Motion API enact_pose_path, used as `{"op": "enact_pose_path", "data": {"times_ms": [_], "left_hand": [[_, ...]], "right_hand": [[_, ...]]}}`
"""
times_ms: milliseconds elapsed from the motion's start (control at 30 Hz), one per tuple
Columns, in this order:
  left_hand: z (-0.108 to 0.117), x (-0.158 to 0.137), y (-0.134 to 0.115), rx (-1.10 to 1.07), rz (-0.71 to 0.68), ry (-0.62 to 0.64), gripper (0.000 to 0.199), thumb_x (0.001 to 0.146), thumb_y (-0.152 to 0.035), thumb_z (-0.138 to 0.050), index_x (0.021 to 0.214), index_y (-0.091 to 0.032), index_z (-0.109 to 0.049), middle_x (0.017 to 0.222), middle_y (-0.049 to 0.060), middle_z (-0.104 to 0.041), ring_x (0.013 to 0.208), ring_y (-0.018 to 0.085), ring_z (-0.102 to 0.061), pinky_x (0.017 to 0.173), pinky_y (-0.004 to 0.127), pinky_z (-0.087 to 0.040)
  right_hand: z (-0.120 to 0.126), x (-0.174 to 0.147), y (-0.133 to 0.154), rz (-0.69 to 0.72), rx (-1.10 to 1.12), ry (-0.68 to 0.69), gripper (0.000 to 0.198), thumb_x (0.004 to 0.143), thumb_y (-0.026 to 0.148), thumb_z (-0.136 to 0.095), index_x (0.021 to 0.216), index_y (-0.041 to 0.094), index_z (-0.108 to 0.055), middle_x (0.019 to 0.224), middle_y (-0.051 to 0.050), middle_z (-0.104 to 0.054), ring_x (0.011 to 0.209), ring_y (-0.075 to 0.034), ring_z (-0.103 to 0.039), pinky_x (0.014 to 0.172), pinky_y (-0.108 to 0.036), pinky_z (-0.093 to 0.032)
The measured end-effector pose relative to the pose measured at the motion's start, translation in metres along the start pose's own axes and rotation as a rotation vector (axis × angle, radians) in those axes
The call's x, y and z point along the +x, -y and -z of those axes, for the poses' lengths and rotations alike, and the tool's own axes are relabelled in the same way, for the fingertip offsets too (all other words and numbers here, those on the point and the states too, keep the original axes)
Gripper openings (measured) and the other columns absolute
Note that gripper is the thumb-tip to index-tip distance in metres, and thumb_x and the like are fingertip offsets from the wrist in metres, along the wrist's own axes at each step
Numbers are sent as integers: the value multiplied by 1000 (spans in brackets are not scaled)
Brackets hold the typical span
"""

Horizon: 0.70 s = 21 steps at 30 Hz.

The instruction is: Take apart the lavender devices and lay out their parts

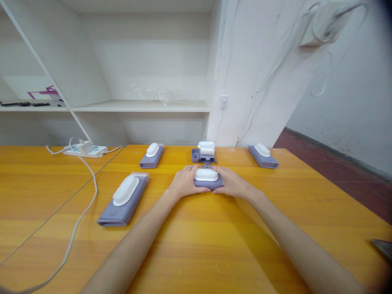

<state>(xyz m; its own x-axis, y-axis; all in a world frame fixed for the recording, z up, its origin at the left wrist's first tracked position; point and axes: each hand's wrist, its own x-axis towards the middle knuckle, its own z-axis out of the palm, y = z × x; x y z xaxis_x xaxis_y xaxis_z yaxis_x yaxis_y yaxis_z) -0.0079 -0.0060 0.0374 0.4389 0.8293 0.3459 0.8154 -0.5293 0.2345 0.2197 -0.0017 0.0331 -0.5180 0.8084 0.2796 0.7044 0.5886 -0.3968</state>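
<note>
My left hand (186,182) and my right hand (232,183) grip the two sides of a grey-purple case (209,185) at the middle of the table. On top of this case is a white oval piece (206,174) that looks like a brush, with a dotted upper face. Just behind, touching or nearly so, is an open grey-purple holder (196,155) with white rounded pieces (207,146) on it. Thumbs press along the near edge of the case, while the other fingers wrap its sides and are partly hidden.
Similar grey-purple cases topped with white oval pieces lie at front left (124,206), back left (157,159) and back right (267,160). A power strip (97,151) with a white cable (80,218) occupies the table's left. White shelves (141,107) stand behind. A dark object (382,247) rests at the right edge.
</note>
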Motion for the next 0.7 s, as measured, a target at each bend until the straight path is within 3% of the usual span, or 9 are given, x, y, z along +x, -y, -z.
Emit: {"op": "enact_pose_path", "data": {"times_ms": [200, 367, 700], "left_hand": [[2, -1, 1, -2, 15, 24, 81, 59, -73, -60, 120, -22, -42, 110, 11, -59, 103, 30, -55, 83, 38, -44], [5, -3, 4, -30, 19, 57, 82, 58, -74, -59, 120, -24, -42, 111, 9, -58, 103, 29, -56, 84, 37, -44], [3, -6, 8, -56, -9, 33, 82, 57, -74, -60, 120, -25, -42, 112, 8, -58, 106, 29, -54, 89, 39, -42]], "right_hand": [[7, 5, 1, -16, -40, 49, 93, 47, 37, -83, 130, 19, -44, 127, -12, -54, 114, -30, -51, 95, -44, -41], [15, 6, 3, -9, -19, 127, 86, 49, 31, -82, 127, 18, -49, 122, -11, -58, 108, -29, -56, 94, -42, -42], [14, 3, 5, 16, -76, 113, 91, 48, 39, -83, 129, 16, -47, 125, -14, -55, 112, -31, -51, 95, -45, -41]]}}
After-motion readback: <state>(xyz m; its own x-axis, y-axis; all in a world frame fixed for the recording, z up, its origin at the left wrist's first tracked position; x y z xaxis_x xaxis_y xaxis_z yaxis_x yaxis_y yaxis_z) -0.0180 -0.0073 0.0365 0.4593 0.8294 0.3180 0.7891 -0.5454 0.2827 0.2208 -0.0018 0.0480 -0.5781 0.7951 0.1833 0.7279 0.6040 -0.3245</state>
